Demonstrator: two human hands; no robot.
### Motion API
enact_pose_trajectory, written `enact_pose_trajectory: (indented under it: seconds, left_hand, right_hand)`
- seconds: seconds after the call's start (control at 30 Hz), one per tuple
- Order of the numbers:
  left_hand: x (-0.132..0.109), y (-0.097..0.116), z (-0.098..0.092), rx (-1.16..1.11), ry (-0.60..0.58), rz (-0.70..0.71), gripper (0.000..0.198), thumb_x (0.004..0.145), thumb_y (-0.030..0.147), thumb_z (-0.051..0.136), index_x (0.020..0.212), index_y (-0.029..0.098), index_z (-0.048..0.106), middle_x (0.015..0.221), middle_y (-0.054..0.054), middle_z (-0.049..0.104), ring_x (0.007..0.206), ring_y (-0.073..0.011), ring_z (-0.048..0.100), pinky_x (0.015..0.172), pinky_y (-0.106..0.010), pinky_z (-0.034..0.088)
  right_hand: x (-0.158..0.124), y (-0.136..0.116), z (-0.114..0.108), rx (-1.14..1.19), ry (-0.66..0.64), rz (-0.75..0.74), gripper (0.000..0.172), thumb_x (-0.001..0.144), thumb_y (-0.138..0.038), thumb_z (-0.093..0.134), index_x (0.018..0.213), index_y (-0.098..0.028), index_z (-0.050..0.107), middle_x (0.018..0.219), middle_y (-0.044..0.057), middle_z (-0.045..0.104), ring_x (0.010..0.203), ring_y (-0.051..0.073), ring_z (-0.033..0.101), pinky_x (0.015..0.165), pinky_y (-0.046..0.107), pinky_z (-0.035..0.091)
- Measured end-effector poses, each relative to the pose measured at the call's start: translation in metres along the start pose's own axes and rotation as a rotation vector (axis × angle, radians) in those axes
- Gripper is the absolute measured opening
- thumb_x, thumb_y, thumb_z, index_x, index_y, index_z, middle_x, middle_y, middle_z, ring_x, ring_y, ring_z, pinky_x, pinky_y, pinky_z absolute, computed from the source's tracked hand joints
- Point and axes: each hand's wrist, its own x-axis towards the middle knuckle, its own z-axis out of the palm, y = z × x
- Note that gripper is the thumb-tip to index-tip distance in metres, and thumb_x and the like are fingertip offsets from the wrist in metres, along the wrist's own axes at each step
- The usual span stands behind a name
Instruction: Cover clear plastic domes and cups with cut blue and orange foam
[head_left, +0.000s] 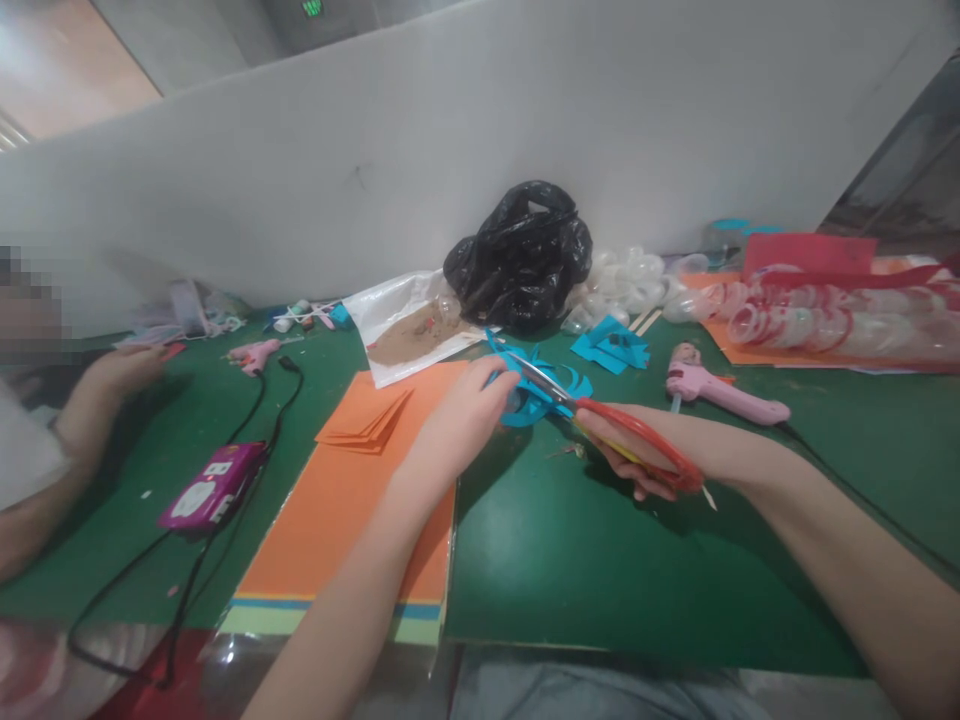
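Note:
My left hand (474,402) is closed in a pinch on a blue paper piece (534,408) cut into curling strips, just above the green table. Scissors (637,430) with red and yellow handles are gripped in my right hand (675,430). Their blades point up and left, across the blue strips and close to my left fingers. Whether paper lies between the blades I cannot tell. Beyond my right hand sits another folded blue paper piece (611,345). Folded orange paper (367,418) lies on a stack of orange sheets (300,530) under my left forearm.
A black plastic bag (525,260) stands at the back beside a white bag (394,335) with brown material. Clear plastic cups (825,325) and a pink glue gun (724,393) are at right. At left are another glue gun (255,355), a purple box (214,487), cables and a person's hand (131,370).

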Motion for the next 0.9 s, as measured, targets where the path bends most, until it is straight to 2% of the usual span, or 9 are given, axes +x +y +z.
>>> enact_pose_trajectory:
  seconds: [0.07,0.17,0.3,0.4,0.5,0.73,0.9]
  left_hand:
    - [0.000,0.000,-0.001,-0.005,-0.015,-0.009,0.018,0.098,0.007,0.047,0.104,0.016,0.062,0.114,-0.011,0.066,0.102,-0.0202,0.066,0.086,-0.037,0.061]
    - [0.000,-0.001,-0.001,-0.001,-0.030,-0.027,0.019,0.098,0.007,0.046,0.104,0.016,0.062,0.114,-0.011,0.065,0.101,-0.0193,0.066,0.086,-0.036,0.060]
    - [-0.001,-0.001,0.002,0.021,-0.010,-0.011,0.019,0.098,0.008,0.046,0.105,0.016,0.061,0.113,-0.011,0.065,0.103,-0.0203,0.066,0.085,-0.035,0.060]
    - [-0.002,0.000,0.004,0.036,-0.003,-0.015,0.019,0.098,0.007,0.047,0.109,0.016,0.061,0.114,-0.011,0.065,0.104,-0.0213,0.066,0.086,-0.037,0.060]
    - [-0.003,0.001,0.004,0.048,-0.007,-0.032,0.021,0.099,0.008,0.048,0.113,0.017,0.061,0.116,-0.011,0.065,0.105,-0.0214,0.066,0.087,-0.037,0.059]
    - [-0.002,0.004,0.004,0.090,-0.002,-0.051,0.019,0.099,0.008,0.048,0.109,0.015,0.063,0.111,-0.012,0.067,0.096,-0.0212,0.067,0.081,-0.035,0.059]
    - [-0.002,0.009,0.007,0.109,0.017,-0.065,0.016,0.099,0.011,0.051,0.107,0.014,0.064,0.108,-0.012,0.068,0.096,-0.0226,0.067,0.082,-0.036,0.058]
  right_hand:
    - [0.000,-0.005,0.004,-0.014,0.034,0.026,0.069,0.068,-0.075,0.074,0.107,-0.025,0.048,0.050,-0.012,0.050,0.036,0.010,0.051,0.041,0.022,0.049]
    - [0.003,-0.006,0.009,-0.044,0.083,0.062,0.072,0.073,-0.083,0.064,0.112,-0.025,0.049,0.048,-0.010,0.051,0.034,0.011,0.050,0.036,0.021,0.045]
    - [0.007,0.005,0.010,-0.083,0.134,0.057,0.064,0.086,-0.084,0.048,0.111,-0.025,0.050,0.051,-0.011,0.047,0.035,0.010,0.050,0.039,0.022,0.048]
    - [0.008,0.012,0.008,-0.107,0.137,0.029,0.061,0.088,-0.082,0.050,0.109,-0.025,0.050,0.055,-0.012,0.041,0.037,0.008,0.047,0.041,0.022,0.050]
    - [0.007,0.008,0.009,-0.097,0.126,0.020,0.057,0.089,-0.078,0.053,0.109,-0.025,0.049,0.055,-0.013,0.037,0.037,0.007,0.044,0.041,0.022,0.050]
    - [0.005,-0.013,0.022,-0.085,0.202,0.095,0.041,0.100,-0.065,0.044,0.101,-0.024,0.048,0.048,-0.011,0.046,0.034,0.009,0.048,0.041,0.022,0.050]
    - [0.006,-0.010,0.024,-0.042,0.174,0.080,0.046,0.093,-0.069,0.053,0.102,-0.024,0.049,0.045,-0.010,0.050,0.033,0.011,0.052,0.040,0.022,0.050]
